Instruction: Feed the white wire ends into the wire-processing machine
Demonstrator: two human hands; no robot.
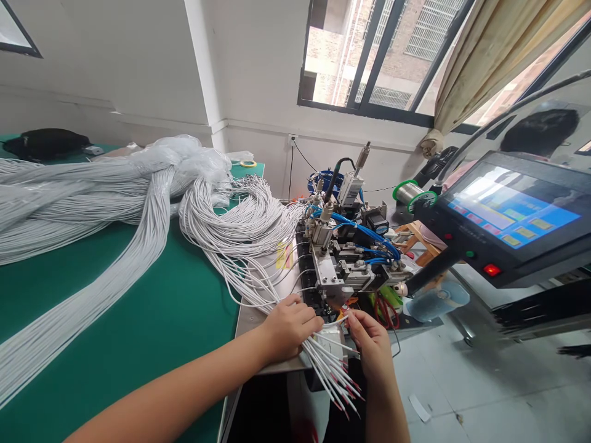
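My left hand (293, 326) is closed around a bunch of white cables (330, 363), whose red-tipped ends fan out past it toward my lap. Between finger and thumb, my right hand (369, 335) pinches the end of a single white cable (340, 320) at the front of the machine. That machine (327, 271), with metal cylinders and blue air hoses, stands just beyond both hands. Several cables lie across its left side. Behind my left hand, the bunch runs back to a large looped heap of cables (231, 221).
More cable bundles (115, 277) stretch over the green table (184, 344) at left. A control screen (517, 209) on an arm hangs at right. Behind it are a solder wire spool (413, 195) and another person's head (540, 132). A clear plastic container (438, 301) stands right of the machine.
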